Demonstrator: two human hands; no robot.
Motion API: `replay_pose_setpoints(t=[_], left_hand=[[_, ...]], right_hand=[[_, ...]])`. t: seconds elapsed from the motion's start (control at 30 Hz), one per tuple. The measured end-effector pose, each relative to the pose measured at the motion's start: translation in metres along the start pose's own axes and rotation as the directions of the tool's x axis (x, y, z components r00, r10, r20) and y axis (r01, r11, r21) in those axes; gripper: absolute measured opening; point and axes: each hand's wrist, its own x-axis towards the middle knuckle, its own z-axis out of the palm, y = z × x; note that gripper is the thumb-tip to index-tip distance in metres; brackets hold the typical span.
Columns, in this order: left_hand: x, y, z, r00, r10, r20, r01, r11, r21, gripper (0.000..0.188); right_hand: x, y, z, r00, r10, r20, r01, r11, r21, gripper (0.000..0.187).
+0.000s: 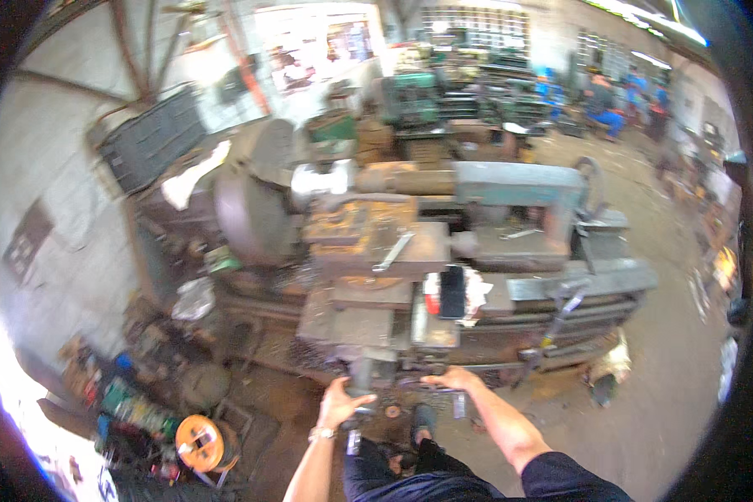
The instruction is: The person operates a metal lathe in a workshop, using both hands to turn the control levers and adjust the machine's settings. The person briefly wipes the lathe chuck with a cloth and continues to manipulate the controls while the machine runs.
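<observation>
Metal lathe (431, 243) (phone (453, 293) atop), brown workshop floor (669, 410).

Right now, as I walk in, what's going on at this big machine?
A person stands at the front of a large metal lathe, both bare hands at its near side. The left hand and right hand are by the controls there, but blur hides how each grip closes. A wrench lies on top of the slide, and a dark phone-like slab rests on crumpled white-and-red material. I can't tell whether the machine is turning.
</observation>
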Motion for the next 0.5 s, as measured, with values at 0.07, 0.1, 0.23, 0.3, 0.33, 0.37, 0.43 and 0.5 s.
replay_pose_setpoints(t=[0.07, 0.1, 0.23, 0.3, 0.33, 0.37, 0.43, 0.5], left_hand=[[-0.002, -0.001, -0.001, 0.994, -0.083, 0.065, 0.085, 0.996, -0.026, 0.108], [-0.002, -0.001, -0.002, 0.991, -0.103, 0.083, 0.105, 0.994, -0.014, 0.108], [-0.004, 0.004, -0.004, 0.991, -0.109, 0.076, 0.110, 0.994, -0.010, 0.109], [-0.004, 0.007, -0.004, 0.998, -0.050, 0.024, 0.049, 0.997, 0.052, 0.110], [-0.005, 0.008, -0.005, 0.996, -0.083, 0.034, 0.081, 0.994, 0.080, 0.110], [-0.005, 0.009, -0.005, 0.995, -0.100, 0.031, 0.098, 0.993, 0.061, 0.110], [-0.007, 0.009, -0.005, 0.992, -0.117, 0.037, 0.115, 0.992, 0.055, 0.109], [-0.007, 0.010, -0.005, 0.997, -0.080, 0.020, 0.079, 0.996, 0.050, 0.106]], right_hand=[[-0.005, -0.004, -0.005, 0.998, 0.066, 0.025, -0.064, 0.996, -0.060, 0.086], [-0.008, -0.007, -0.009, 0.996, 0.053, 0.065, -0.049, 0.998, -0.049, 0.083], [-0.024, -0.023, -0.019, 0.991, 0.114, 0.071, -0.106, 0.989, -0.105, 0.079], [-0.031, -0.028, -0.022, 0.996, 0.070, 0.058, -0.066, 0.995, -0.076, 0.077], [-0.034, -0.029, -0.024, 0.993, 0.100, 0.061, -0.095, 0.992, -0.089, 0.076], [-0.035, -0.031, -0.024, 0.989, 0.109, 0.099, -0.104, 0.993, -0.054, 0.075], [-0.039, -0.030, -0.024, 0.983, 0.153, 0.099, -0.148, 0.988, -0.054, 0.074], [-0.040, -0.030, -0.025, 0.991, 0.107, 0.083, -0.105, 0.994, -0.030, 0.077]])
